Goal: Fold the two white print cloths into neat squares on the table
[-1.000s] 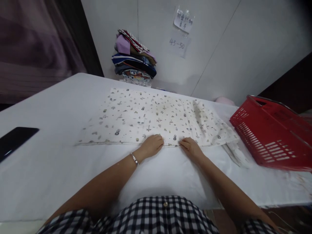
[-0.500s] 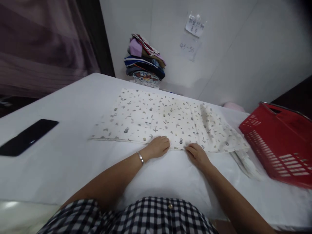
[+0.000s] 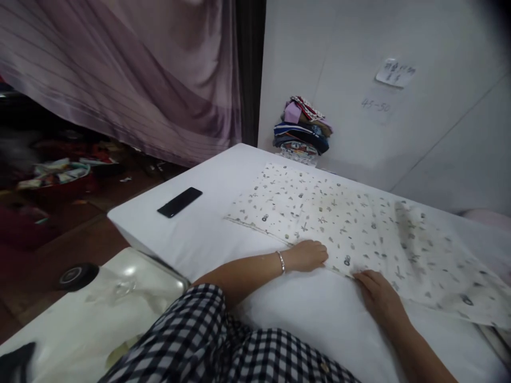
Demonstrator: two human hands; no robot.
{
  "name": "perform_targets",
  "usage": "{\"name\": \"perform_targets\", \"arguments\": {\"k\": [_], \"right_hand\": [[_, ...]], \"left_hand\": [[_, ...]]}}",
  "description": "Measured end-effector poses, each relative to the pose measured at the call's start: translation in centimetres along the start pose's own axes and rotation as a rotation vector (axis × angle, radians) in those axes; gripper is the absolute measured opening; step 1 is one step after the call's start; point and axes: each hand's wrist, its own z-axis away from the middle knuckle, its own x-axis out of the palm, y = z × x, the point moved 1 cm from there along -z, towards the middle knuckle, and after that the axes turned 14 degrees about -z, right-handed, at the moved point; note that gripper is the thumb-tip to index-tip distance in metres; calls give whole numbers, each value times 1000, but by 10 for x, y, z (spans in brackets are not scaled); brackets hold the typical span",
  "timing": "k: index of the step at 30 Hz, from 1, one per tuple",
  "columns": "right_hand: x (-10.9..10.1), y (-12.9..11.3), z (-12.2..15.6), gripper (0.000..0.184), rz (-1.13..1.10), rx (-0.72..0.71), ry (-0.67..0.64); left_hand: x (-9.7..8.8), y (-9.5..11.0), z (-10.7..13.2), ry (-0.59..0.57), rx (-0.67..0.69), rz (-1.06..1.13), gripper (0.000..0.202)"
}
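A pale cloth (image 3: 339, 215) with a small scattered grey-brown print lies spread and folded across the white table. My left hand (image 3: 308, 255), with a silver bracelet at the wrist, is closed on the cloth's near edge, its fingers curled and their tips hidden. A short way to the right, my right hand (image 3: 377, 290) pinches that same edge between thumb and fingers. The cloth lies fairly flat at its left end. Toward the right it is wrinkled, with a shadowed fold, and reaches past the table's middle.
A black phone (image 3: 180, 202) lies on the white table (image 3: 215, 175) to the left. Folded clothes (image 3: 301, 133) are stacked by the wall, below paper notes (image 3: 395, 73). A purple curtain (image 3: 171, 80) hangs at left. A cream, glossy surface (image 3: 131, 303) stands beside me, lower left.
The view has swung left, so everything appears shifted right and the red basket is out of sight. Both hands stay at the cloth's near edge, in about the same places on it.
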Motion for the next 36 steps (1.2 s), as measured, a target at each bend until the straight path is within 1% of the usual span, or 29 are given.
{"name": "perform_targets", "arguments": {"k": [3, 5, 8, 12, 15, 17, 21, 24, 29, 33, 36], "right_hand": [[2, -13, -12, 28, -15, -17, -6], [6, -20, -19, 29, -12, -34, -10], [15, -26, -28, 29, 0, -64, -18], [23, -33, -37, 28, -13, -103, -19], [27, -40, -47, 28, -27, -114, -34], [30, -45, -53, 29, -18, -119, -51], [34, -50, -58, 32, -9, -102, -70], [36, -51, -55, 32, -38, -85, -82], [35, -55, -52, 29, -76, -65, -56], [36, -60, -59, 28, -64, -62, -90], [40, -64, -64, 28, -60, -54, -94]], "left_hand": [[-4, -4, 8, 9, -16, 39, 19], [-9, -9, 18, 20, -36, 47, 20], [-20, -22, 44, 22, -116, 29, 19], [-35, -47, 85, -7, -260, -6, 21], [-40, -65, 112, -11, -345, -23, 21], [-40, -73, 123, -13, -377, -28, 17], [-38, -79, 128, -29, -396, 0, 14], [-40, -78, 127, -38, -412, 24, 11], [-47, -76, 127, -57, -418, 44, 7], [-49, -77, 132, -30, -434, 40, 9], [-49, -82, 141, 20, -411, 41, 10]]}}
